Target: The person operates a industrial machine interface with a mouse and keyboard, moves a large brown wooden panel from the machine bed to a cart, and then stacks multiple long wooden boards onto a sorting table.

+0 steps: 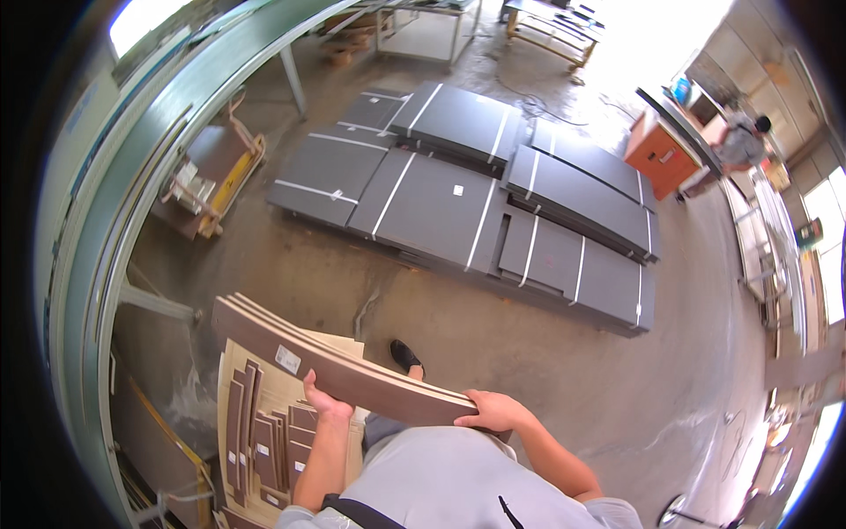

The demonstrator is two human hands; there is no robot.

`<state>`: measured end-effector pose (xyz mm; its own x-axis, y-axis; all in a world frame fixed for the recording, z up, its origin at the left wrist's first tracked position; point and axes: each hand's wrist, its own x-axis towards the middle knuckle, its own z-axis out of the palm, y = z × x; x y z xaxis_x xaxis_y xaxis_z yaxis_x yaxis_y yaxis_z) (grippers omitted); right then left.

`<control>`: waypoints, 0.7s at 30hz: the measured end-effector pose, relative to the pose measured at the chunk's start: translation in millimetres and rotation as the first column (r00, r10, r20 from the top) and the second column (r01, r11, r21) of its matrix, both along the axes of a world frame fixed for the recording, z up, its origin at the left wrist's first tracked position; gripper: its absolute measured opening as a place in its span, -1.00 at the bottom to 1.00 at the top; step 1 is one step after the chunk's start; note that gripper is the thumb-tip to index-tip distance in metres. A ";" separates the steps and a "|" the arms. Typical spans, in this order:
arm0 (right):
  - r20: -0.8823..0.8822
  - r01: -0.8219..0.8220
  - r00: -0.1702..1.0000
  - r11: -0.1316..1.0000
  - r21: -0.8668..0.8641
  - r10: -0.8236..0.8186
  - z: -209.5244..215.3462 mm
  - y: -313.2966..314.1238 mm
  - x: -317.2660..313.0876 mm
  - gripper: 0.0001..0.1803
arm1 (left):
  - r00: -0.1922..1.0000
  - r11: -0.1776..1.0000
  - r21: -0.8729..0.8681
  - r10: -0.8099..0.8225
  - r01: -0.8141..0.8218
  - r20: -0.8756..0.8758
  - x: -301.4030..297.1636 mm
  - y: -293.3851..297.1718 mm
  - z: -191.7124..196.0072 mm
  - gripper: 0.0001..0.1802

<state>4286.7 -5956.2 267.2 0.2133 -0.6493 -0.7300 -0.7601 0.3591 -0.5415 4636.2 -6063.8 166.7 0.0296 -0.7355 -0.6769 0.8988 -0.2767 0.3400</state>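
Across the front of my body I carry a small stack of long brown boards point(370, 384), held on edge, with a white label toward the left end. My left hand point(328, 398) grips the stack from below near its middle, thumb up against the brown face. Around the right end closes my right hand point(493, 411), its fingers over the top edge. Below and left of the boards, several narrow brown panels point(264, 450) with white labels rest on light cardboard point(227, 388).
Strapped stacks of dark grey panels point(432, 203) lie on the floor ahead. A long green machine rail point(88, 229) runs along the left. A cart point(216, 181) stands beside it. At the far right, a person point(745, 145) stands by an orange cabinet point(661, 157).
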 end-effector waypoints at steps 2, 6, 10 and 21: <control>-0.019 -0.017 1.000 1.000 -0.009 0.017 6.9 -55.3 -0.2 -0.13 | 0.999 0.999 -0.017 0.036 -0.036 0.003 -2.6 -44.7 7.0 -0.44; -0.001 -0.096 0.995 0.994 -0.048 0.096 5.7 -151.2 -5.5 -0.07 | 0.997 0.997 -0.029 0.073 -0.074 -0.035 9.0 -129.9 16.8 -0.40; 0.130 -0.152 0.979 0.987 -0.047 0.157 -9.3 -240.9 -13.6 -0.05 | 0.991 0.977 -0.163 0.131 -0.135 -0.035 6.2 -186.2 31.0 -0.40; 0.108 -0.541 0.830 0.837 -0.080 0.547 34.0 -539.4 34.4 -0.15 | 0.811 0.789 -0.194 0.582 -0.582 -0.065 22.5 -321.0 52.6 -0.47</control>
<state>4321.0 -6495.6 301.2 0.6262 -0.4324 -0.6487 -0.7529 -0.1192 -0.6473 4658.6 -6384.8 219.4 0.4942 -0.6953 -0.5218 0.8687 0.3709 0.3284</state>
